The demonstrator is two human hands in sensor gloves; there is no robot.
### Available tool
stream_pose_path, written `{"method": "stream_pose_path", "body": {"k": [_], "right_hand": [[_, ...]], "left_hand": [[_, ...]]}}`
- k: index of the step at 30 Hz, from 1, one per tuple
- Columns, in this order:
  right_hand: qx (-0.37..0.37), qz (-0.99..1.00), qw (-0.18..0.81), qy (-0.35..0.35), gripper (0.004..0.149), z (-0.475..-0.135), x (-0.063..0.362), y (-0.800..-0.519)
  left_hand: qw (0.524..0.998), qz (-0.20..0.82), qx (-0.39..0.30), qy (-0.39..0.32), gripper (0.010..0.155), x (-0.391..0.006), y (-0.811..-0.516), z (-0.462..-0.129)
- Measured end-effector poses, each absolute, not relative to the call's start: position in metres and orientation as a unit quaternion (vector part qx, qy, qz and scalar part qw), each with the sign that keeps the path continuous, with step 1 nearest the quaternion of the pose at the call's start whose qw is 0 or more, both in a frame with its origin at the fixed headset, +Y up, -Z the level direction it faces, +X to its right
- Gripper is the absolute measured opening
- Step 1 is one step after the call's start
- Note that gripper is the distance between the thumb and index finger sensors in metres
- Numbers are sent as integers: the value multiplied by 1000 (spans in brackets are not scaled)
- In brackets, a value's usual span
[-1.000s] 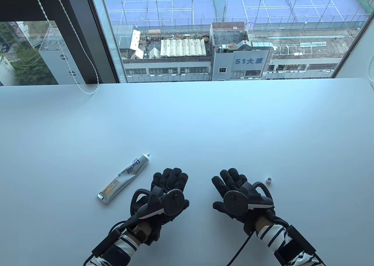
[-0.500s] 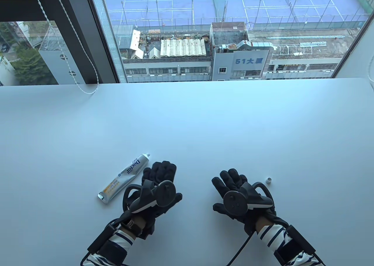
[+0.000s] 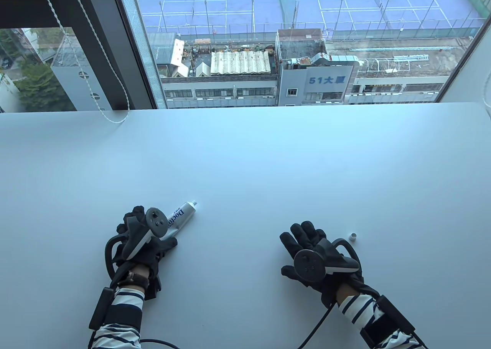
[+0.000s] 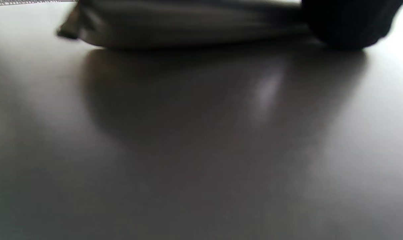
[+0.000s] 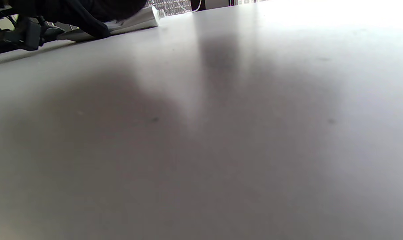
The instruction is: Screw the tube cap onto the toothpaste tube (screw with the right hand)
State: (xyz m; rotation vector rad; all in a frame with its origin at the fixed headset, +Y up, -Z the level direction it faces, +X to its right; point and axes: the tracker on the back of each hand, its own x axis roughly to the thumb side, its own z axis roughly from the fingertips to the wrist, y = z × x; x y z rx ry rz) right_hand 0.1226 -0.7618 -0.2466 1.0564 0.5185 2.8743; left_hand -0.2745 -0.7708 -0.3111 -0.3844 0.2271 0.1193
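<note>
Toothpaste tube (image 3: 180,215) lies flat on the white table (image 3: 268,165), slanting from lower left to upper right, its bare threaded nozzle pointing up and to the right with no cap on it. The left hand (image 3: 144,236) covers the lower half of the tube, thumb out to the right on the table beside it; whether the fingers actually grip the tube or only rest over it cannot be told. In the left wrist view the tube (image 4: 188,26) shows as a blurred pale shape lying on the table, with a dark fingertip (image 4: 348,23) at its right end.

The small white cap (image 3: 353,236) stands on the table well to the right, just beside the right hand (image 3: 312,251) but apart from it. That hand lies flat, palm down, fingers spread, holding nothing. From the right wrist view the tube (image 5: 138,21) and the left hand (image 5: 78,13) sit at the far upper left.
</note>
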Motion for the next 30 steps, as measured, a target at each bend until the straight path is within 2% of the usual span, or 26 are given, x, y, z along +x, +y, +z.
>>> {"method": "stream_pose_path", "body": {"k": [4,5,7,11,16,18,23,28,30], "right_hand": [[337,927,19,164,80,-247,123,-761],[337,927,19,164,80,-247,123,-761],[336,928,19,160,79,-248,124,-760],[331,931,23,153,79,-249,125,-757],[320,939,29,123,83,-250,130,-745],[308,945,26,103,85,-252,135,-736],[259,962,26,76,88,-259,155,-714],[166,981,35,91,81,-275,194,-706],[121,985,48,111,76,-281,213,-710]], "left_hand": [[977,83,-167,103,61,-270,-769,-311],[980,90,-149,98,64,-267,-768,-310],[984,85,-128,88,59,-258,-765,-308],[996,-11,-78,47,42,-234,-757,-304],[998,-10,-51,28,44,-221,-750,-301],[998,33,-48,20,46,-221,-746,-299],[969,237,-70,5,50,-219,-738,-297],[924,356,-133,-36,79,-209,-737,-294],[909,384,-154,-49,84,-202,-736,-292]]}}
